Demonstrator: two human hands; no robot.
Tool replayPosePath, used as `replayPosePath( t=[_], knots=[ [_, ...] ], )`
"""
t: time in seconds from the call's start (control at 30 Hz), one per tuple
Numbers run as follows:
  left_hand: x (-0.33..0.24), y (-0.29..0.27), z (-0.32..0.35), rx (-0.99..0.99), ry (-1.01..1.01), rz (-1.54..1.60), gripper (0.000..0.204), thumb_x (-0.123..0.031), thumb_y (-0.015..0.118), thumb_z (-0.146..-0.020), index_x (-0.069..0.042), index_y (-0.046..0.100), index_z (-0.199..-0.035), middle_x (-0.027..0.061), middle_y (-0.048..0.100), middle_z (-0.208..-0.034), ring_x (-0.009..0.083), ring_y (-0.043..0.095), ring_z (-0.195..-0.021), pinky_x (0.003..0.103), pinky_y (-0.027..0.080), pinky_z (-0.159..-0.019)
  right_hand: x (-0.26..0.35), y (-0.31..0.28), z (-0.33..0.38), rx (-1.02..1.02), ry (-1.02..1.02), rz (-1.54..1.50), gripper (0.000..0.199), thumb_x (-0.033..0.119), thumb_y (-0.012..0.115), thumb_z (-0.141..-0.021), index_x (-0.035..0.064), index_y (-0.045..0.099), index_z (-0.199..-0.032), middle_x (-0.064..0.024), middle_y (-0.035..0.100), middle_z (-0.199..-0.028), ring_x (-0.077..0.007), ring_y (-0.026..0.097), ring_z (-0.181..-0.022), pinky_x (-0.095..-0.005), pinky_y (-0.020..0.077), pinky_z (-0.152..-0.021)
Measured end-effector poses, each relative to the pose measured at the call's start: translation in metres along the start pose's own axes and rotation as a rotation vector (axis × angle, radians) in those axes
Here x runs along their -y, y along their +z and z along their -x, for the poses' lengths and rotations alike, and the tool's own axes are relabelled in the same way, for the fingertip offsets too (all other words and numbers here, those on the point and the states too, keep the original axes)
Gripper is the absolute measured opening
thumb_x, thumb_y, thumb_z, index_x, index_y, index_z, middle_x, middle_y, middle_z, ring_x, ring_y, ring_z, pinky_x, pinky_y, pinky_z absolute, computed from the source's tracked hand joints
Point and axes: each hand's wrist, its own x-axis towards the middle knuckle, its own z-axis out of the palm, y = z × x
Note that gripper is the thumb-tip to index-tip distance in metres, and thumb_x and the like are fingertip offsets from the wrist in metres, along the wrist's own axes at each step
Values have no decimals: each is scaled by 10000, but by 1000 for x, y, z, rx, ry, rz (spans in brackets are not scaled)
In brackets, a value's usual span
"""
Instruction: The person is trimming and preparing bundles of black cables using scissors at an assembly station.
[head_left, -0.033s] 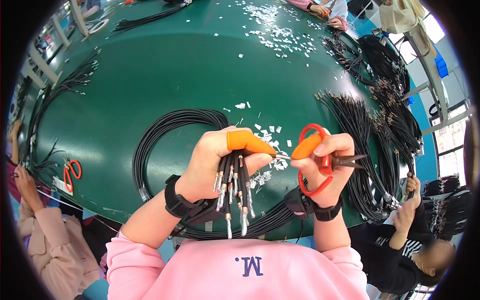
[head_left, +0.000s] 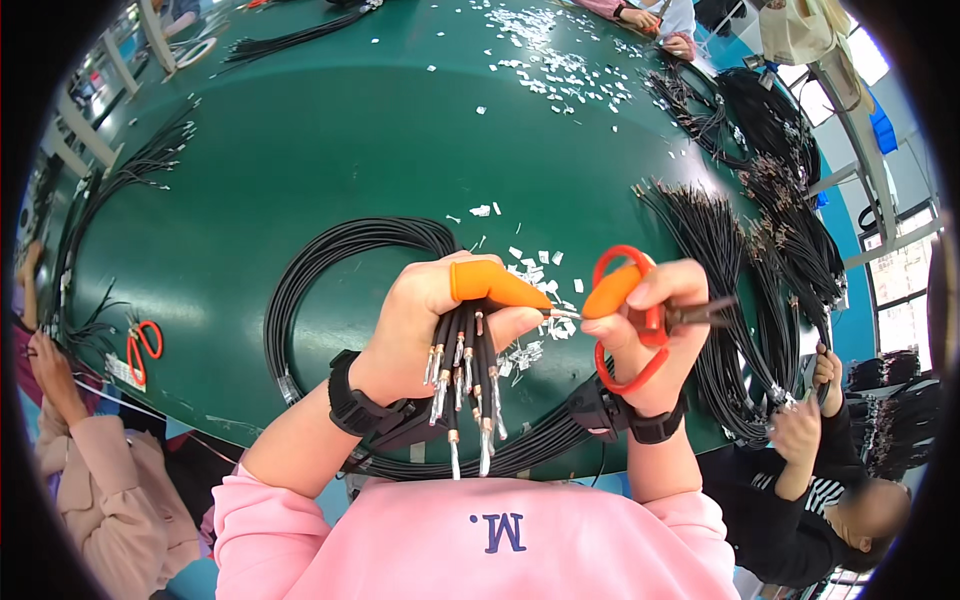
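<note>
My left hand (head_left: 420,308), an orange cot on its index finger, is closed around a bundle of black cables (head_left: 470,345). Their stripped, silvery ends hang below the palm at uneven lengths. One cable end (head_left: 562,313) points right from between its thumb and index finger. At that tip, my right hand (head_left: 650,325) pinches with thumb and orange-cotted index finger; whether it touches the wire is hard to tell. Red-handled scissors (head_left: 640,376) are held in the same hand, their blurred dark blades pointing right. The cable coil (head_left: 300,285) curves on the green table around my left forearm.
White scraps (head_left: 545,258) lie beyond my hands, with more (head_left: 560,60) scattered farther off. Large black cable bundles (head_left: 700,240) cover the right side. Another pair of red scissors (head_left: 143,350) rests at left. Co-workers' hands (head_left: 797,430) are at the right edge, left edge and far side.
My right hand and scissors have shifted very slightly, and the blades now look smeared. The hanging cable ends have swung a little left. A co-worker's hand at right has moved slightly left.
</note>
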Motion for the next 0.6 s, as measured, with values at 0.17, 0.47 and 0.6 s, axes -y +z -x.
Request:
replayPosePath(
  t=[0.17,0.47,0.6],
  knots=[
    [8,4,0,25,118,-49,126,-73,705,-686,-29,646,-787,67,588,-645,202,541,-576,296,414,-571,6,12,-4,129,230,-210,360,-63,763,-620,35,509,-855,-39,561,-784,-101,547,-685,-205,424,-617],
    [16,10,0,-80,168,-78,163,-118,743,-663,-12,654,-750,46,542,-600,141,499,-512,238,374,-465,-6,-20,1,69,-81,162,336,25,816,-571,96,554,-768,-5,567,-688,-139,489,-601,-250,398,-555],
    [16,7,0,-79,197,-61,156,-110,745,-662,-18,649,-743,36,536,-596,140,498,-518,237,377,-471,-5,-14,2,109,-58,66,333,29,827,-524,94,594,-753,-3,573,-692,-144,487,-604,-260,406,-557]
  ],
)
